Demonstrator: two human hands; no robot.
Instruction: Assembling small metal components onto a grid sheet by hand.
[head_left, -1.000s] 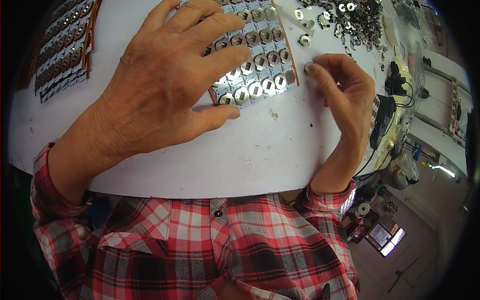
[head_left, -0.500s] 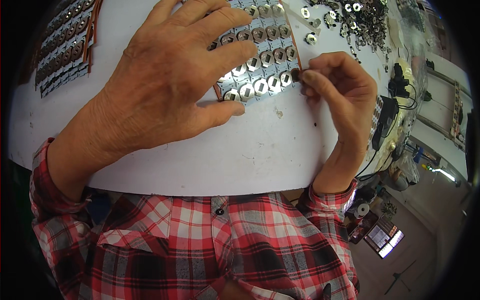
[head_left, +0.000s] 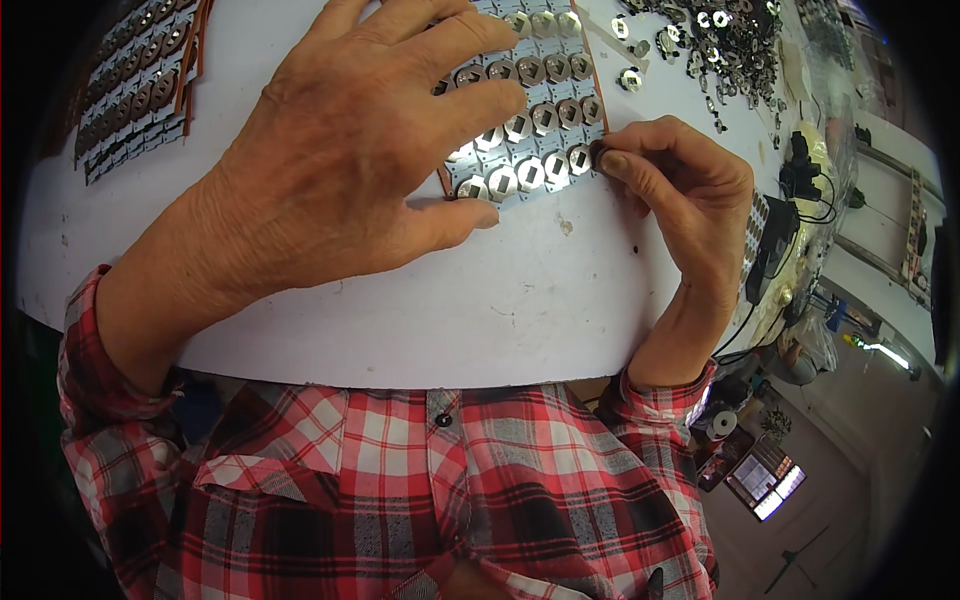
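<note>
The left hand (head_left: 350, 150) spread wide over the shiny board (head_left: 550, 143) on the counter (head_left: 450, 330), likely so it wouldn't slide, while the right hand (head_left: 606, 156) curled at its corner, gripping or not, I couldn't tell.

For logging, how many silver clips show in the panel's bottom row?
5 clips: leftmost clip by the left hand, three following, rightmost clip beside the right hand, which may hide another.

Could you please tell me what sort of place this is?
It looks like an electronics workshop, though I cannot be sure. The left hand lies over a panel with rows of round metal parts; similar panels are at the left, and loose metal pieces lie on the white table.
</note>
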